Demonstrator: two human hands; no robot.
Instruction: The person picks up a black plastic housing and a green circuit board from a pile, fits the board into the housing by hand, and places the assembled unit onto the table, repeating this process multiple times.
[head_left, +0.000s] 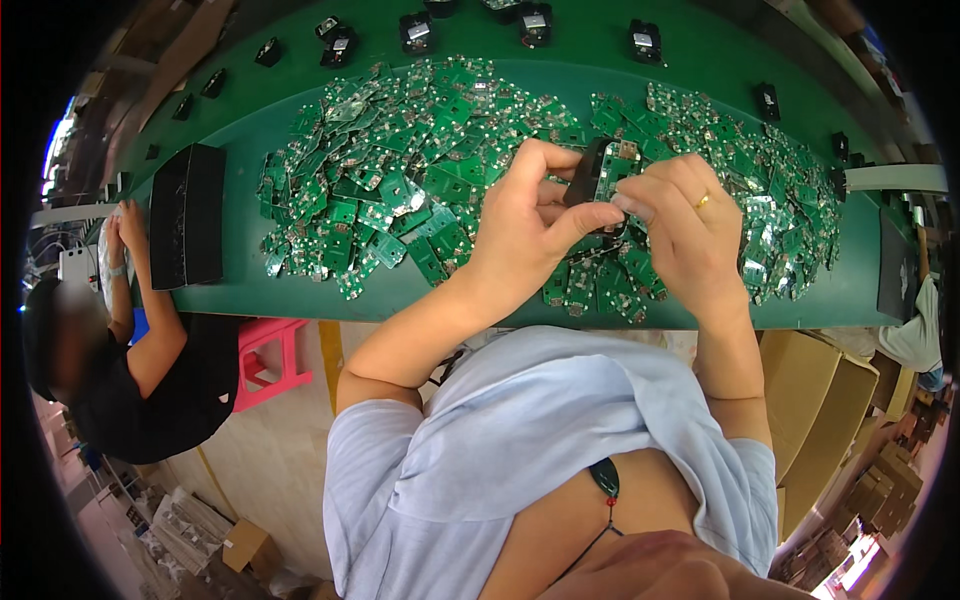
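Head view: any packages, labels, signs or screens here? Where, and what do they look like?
Cardboard boxes: right, beside the table, brown, open tops.
Small box: floor, lower left, brown, closed.
Black tray: table's left end, flat, rectangular.
Labels, signs, screens: none clearly visible.

We see the green belt largely covered by a heap of small green circuit boards, which blocks most of its middle. Both hands, the left hand and the right hand, meet over this heap. Open belt remains along the near edge below the heap and in a strip between the heap and the black tray at left. Beyond the heap, black housings stand spaced apart, with gaps between them. A seated co-worker closes the left side; cardboard boxes crowd the lower right.
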